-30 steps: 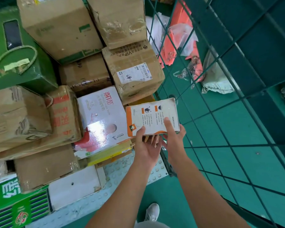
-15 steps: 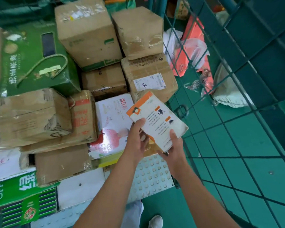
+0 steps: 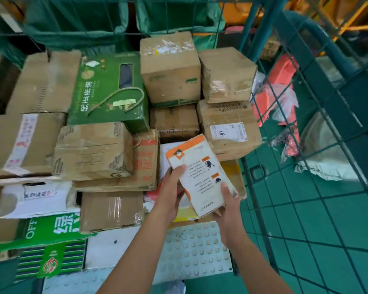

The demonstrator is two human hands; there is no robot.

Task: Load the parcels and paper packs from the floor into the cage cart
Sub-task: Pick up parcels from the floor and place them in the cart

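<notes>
Fingers (image 3: 180, 169) of left hand (image 3: 170, 194) and right hand (image 3: 227, 206) curled round flat white-and-orange printed paper pack (image 3: 200, 172), held over brown cardboard parcels (image 3: 94, 150) by right edge of green wire cage cart (image 3: 261, 49) (placing step, probably), needing a free gap among them, green floor (image 3: 306, 219) beyond.

Both forearms were bare, no sleeves, no watch or rings showing. Left hand (image 3: 172, 192) and right hand (image 3: 228, 211) wore no gloves. Bottom centre of frame: scrap of pale grey clothing (image 3: 174, 288), blurred, couldn't tell what garment.
</notes>
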